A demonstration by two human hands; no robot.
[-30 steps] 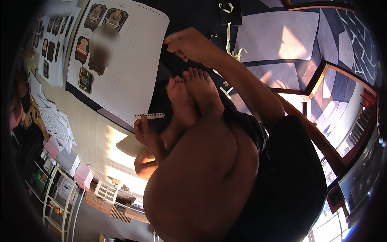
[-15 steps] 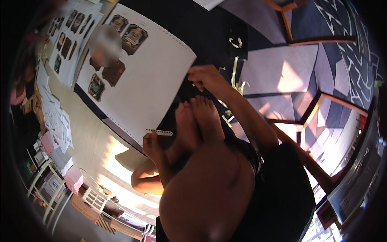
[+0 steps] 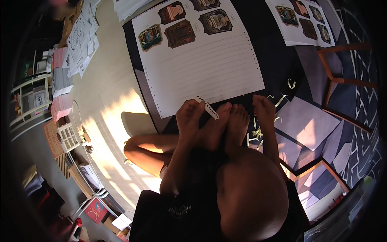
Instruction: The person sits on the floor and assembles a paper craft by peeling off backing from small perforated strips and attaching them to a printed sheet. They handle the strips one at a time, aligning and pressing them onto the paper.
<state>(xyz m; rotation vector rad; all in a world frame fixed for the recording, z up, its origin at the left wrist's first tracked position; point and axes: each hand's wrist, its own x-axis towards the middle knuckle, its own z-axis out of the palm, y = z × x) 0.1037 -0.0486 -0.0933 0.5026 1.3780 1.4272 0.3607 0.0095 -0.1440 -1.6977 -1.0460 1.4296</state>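
Observation:
My left hand [image 3: 189, 118] is closed in a pinch on a short white paper strip [image 3: 207, 107] with a row of dark marks along it. The strip slants down to the right, just off the near edge of a large white printed sheet [image 3: 201, 68]. Several ornate label shapes, such as a brown one [image 3: 180, 34], are printed on the sheet's far half. By the sheet's near right corner, my right hand [image 3: 264, 108] has its fingers curled together; whatever is in them is hidden. My bare feet [image 3: 231, 117] lie between the two hands.
Pale curled strips [image 3: 254, 135] are scattered right of my feet. A second printed sheet [image 3: 308, 24] lies at the far right, near wooden frames [image 3: 336, 78]. Loose papers [image 3: 82, 40] and stacked paper [image 3: 61, 82] line the left side, beside a white rack [image 3: 30, 99].
The view has turned, so the sheet now lies more squarely ahead. My left hand keeps the strip, which now tilts. My right hand is still near the sheet's corner.

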